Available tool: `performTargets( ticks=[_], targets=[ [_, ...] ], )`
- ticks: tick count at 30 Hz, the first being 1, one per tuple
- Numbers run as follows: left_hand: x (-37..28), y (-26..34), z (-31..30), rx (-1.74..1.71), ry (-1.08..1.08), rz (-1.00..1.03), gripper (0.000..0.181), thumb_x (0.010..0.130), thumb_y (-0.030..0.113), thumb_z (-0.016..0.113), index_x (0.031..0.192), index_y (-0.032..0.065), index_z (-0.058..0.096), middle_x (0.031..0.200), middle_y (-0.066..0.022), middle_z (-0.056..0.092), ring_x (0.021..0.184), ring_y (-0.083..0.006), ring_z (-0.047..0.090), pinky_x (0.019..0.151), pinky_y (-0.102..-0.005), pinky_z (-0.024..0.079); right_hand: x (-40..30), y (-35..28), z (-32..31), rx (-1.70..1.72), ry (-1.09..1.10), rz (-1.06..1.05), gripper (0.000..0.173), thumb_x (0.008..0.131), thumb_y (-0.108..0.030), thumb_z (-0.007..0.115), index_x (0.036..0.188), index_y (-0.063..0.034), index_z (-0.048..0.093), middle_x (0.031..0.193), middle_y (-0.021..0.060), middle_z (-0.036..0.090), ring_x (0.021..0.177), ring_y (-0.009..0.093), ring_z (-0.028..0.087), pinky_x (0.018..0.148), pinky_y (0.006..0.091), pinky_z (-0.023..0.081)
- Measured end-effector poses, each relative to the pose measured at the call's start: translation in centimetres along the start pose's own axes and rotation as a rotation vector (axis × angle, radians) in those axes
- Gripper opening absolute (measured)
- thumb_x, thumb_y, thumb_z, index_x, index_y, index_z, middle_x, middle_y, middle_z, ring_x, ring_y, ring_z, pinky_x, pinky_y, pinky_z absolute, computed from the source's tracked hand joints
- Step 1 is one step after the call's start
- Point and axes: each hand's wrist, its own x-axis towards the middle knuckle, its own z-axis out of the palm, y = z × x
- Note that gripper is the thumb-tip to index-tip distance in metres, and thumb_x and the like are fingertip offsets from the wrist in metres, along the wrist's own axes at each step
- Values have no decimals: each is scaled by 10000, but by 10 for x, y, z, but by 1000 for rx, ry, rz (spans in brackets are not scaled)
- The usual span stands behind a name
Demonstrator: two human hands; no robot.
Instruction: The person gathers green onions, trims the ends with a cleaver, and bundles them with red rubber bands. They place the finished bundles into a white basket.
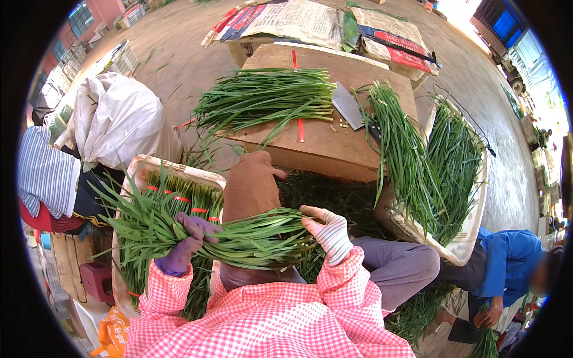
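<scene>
My left hand (pixel 186 244), in a purple glove, is wrapped around a bunch of garlic chives (pixel 257 237) held across my lap. Its leaf tips fan out to the left. At the bunch's stem end, my right hand (pixel 329 232), in a striped glove with bare fingertips, pinches a few stems between thumb and fingers. On the wooden board (pixel 273 58) in front of me, a pile of chives (pixel 273 96) lies across a strip of red tape (pixel 301 129). A cleaver (pixel 348 105) rests beside it, its black handle (pixel 374 132) partly under more chives (pixel 403 152).
Left of my knee, a white crate (pixel 177 164) holds chive bundles with red bands (pixel 182 198). Loose chives (pixel 454 161) fill another crate (pixel 481 192) at right. A white sack (pixel 118 121) stands left, near a person in stripes. Someone in blue (pixel 510 264) handles chives at right.
</scene>
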Motion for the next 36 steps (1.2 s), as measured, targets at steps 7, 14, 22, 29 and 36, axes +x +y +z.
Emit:
performTargets(
  ticks=[7, 14, 22, 29, 36],
  targets=[
    [1, 16, 17, 62, 15, -46, 218, 705, 10, 603, 826, 108, 450, 733, -53, 528, 754, -244, 576, 841, -517, 445, 2, -8, -2, 145, 34, -19, 189, 807, -80, 657, 960, 31, 655, 845, 61, 665, 746, 82, 583, 702, 212, 479],
    [-2, 14, 20, 75, 60, -80, 243, 656, -22, 517, 849, 109, 448, 749, -50, 509, 775, -246, 566, 878, -518, 424, 9, -14, -1, -97, 18, 101, 266, 791, -155, 675, 991, 17, 639, 833, 81, 662, 716, 95, 581, 667, 228, 478],
    [0, 13, 20, 181, 193, -196, 231, 653, -4, 450, 872, 70, 465, 813, -127, 551, 852, -294, 549, 870, -490, 437, 2, -7, -20, -423, -89, -26, 510, 756, -199, 677, 1217, -50, 520, 915, 154, 664, 778, 205, 644, 727, 280, 498],
    [19, 10, 13, -256, 424, -259, 181, 738, -23, 436, 894, 63, 472, 906, -143, 549, 888, -305, 540, 870, -465, 450, 6, 0, -30, -169, 57, -186, 527, 748, -122, 688, 1241, -58, 511, 683, 38, 615, 609, 59, 513, 609, 223, 461],
    [20, 7, 11, -247, 501, -256, 196, 731, -29, 433, 886, 80, 481, 887, -101, 539, 859, -246, 530, 891, -456, 433, 14, 15, -38, -66, 341, -250, 357, 787, -73, 649, 1133, -25, 576, 643, -1, 596, 552, 32, 491, 516, 195, 418]
  ],
)
